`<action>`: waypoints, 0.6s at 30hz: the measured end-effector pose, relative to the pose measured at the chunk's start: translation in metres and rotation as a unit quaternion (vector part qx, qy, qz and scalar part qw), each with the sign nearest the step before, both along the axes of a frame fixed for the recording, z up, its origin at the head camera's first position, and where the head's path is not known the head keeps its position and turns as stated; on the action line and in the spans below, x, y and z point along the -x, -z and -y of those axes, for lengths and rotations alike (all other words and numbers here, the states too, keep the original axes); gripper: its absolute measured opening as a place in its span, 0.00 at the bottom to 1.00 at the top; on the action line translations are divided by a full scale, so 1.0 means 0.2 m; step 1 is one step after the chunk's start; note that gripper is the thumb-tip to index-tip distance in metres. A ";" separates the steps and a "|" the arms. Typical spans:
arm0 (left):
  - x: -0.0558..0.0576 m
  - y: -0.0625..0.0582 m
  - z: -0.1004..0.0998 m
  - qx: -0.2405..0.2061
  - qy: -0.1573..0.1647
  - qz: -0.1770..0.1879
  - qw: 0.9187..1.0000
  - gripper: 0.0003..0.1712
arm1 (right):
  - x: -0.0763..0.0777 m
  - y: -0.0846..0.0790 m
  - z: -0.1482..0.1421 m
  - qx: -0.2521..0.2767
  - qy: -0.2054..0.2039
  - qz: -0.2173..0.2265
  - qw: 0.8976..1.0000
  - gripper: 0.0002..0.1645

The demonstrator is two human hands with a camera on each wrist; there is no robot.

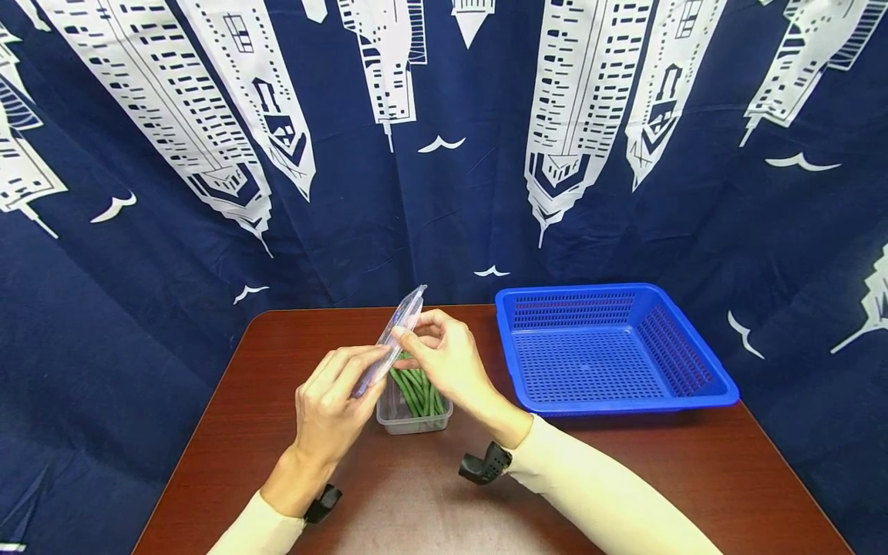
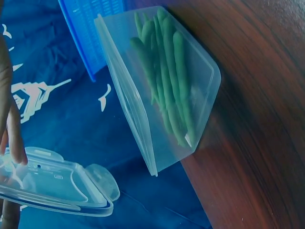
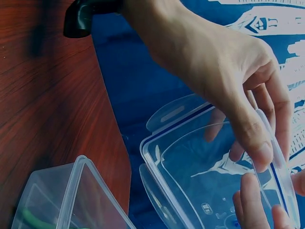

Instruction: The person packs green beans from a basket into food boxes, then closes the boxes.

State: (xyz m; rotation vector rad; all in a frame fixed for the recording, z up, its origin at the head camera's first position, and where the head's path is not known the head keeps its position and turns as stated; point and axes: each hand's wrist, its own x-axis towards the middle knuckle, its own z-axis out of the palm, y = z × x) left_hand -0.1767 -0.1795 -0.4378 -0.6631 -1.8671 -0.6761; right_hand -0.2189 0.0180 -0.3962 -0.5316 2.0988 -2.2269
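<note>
A clear plastic lid (image 1: 397,325) with side flaps and a blue seal line is held tilted above the table. My left hand (image 1: 333,397) grips its lower left part, fingers on one face and thumb near the other. My right hand (image 1: 449,356) pinches the lid's right edge. Below stands a clear plastic box (image 1: 414,426), its top uncovered, with several green beans (image 1: 419,395) inside. In the left wrist view the lid (image 2: 62,183) is apart from the box. The right wrist view shows the left hand (image 3: 214,71) around the lid's edge.
A blue plastic basket (image 1: 590,362) with mesh walls sits on the brown wooden table (image 1: 444,493), right of the box. Behind hangs a dark blue cloth (image 1: 458,208) printed with white buildings. A black camera is on each wrist.
</note>
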 end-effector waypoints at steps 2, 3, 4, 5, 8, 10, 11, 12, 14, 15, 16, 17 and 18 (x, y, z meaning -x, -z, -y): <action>0.00 0.00 -0.01 -0.001 0.005 0.015 1.000 0.22 | 0.01 0.00 0.00 0.004 0.006 0.011 1.000 0.17; 0.00 0.00 -0.02 0.001 0.007 0.024 1.000 0.22 | 0.01 0.00 -0.01 0.006 0.007 0.016 1.000 0.16; 0.00 0.01 -0.02 0.004 0.009 0.035 0.999 0.23 | 0.02 0.00 -0.01 0.008 0.009 0.023 1.000 0.15; -0.01 0.01 -0.02 0.008 0.010 0.046 0.999 0.24 | 0.02 0.01 -0.01 0.008 0.010 0.027 1.000 0.14; -0.02 0.03 -0.01 0.017 0.016 0.082 0.996 0.31 | 0.04 0.02 -0.03 0.012 0.013 0.036 0.999 0.11; -0.02 0.04 0.01 0.014 0.017 0.113 0.993 0.35 | 0.05 0.03 -0.05 0.017 0.011 0.046 0.999 0.10; -0.02 0.04 0.02 0.007 0.012 0.133 0.991 0.35 | 0.05 0.03 -0.06 0.023 0.007 0.050 0.998 0.09; -0.01 0.04 0.03 -0.003 0.006 0.154 0.988 0.35 | 0.06 0.03 -0.08 0.028 0.002 0.054 0.998 0.09; 0.00 0.05 0.06 -0.039 -0.009 0.213 0.976 0.36 | 0.07 0.04 -0.11 0.036 -0.008 0.059 0.998 0.08; 0.01 0.05 0.08 -0.058 -0.019 0.251 0.966 0.36 | 0.07 0.05 -0.13 0.038 -0.013 0.061 0.997 0.08; 0.03 0.05 0.10 -0.080 -0.027 0.290 0.953 0.36 | 0.08 0.05 -0.14 0.042 -0.018 0.062 0.997 0.08; 0.04 0.05 0.11 -0.101 -0.031 0.332 0.937 0.36 | 0.08 0.06 -0.16 0.043 -0.021 0.062 0.997 0.08; 0.05 0.06 0.13 -0.122 -0.028 0.375 0.919 0.36 | 0.09 0.07 -0.17 0.044 -0.024 0.065 0.997 0.09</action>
